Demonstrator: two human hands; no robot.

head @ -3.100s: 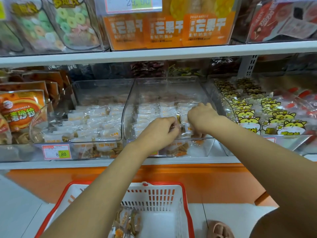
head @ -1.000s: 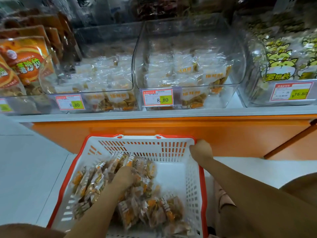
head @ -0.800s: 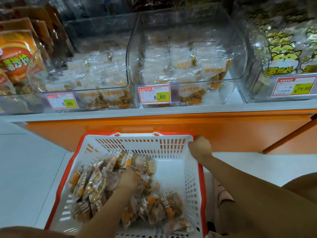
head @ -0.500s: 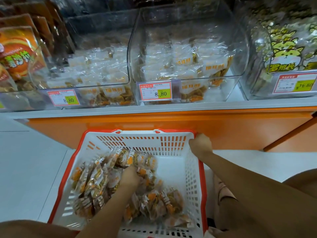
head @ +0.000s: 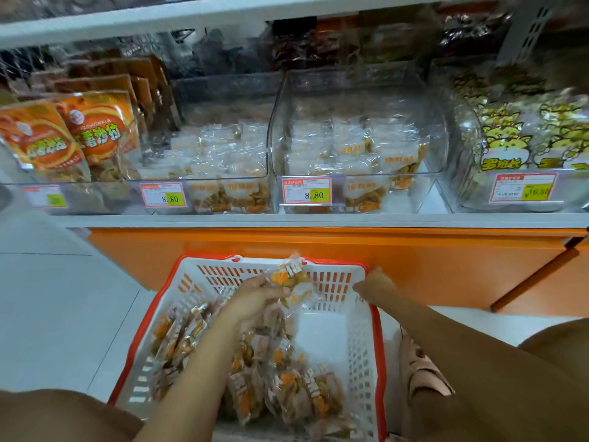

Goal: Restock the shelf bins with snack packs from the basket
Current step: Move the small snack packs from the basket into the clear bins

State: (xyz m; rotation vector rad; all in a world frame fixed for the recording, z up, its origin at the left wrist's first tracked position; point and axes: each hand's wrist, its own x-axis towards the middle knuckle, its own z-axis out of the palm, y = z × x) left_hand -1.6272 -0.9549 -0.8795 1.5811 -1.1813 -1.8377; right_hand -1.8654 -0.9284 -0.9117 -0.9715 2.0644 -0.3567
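Over the slotted basket (head: pixel 191 288), left fingers (head: pixel 274 292) pinch crinkly packs (head: pixel 289 275); right fingers (head: pixel 363 286) grip its rim.

Pale grey tile floor (head: pixel 63 314), thin seams showing. White shelf ledge (head: pixel 287 221) runs the full width over an orange base panel (head: pixel 414 260); a second white shelf board (head: pixel 159 20) sits above it, with a perforated grey upright (head: pixel 526 30) top right. Lighting flat and even, back of the shelf in shadow.
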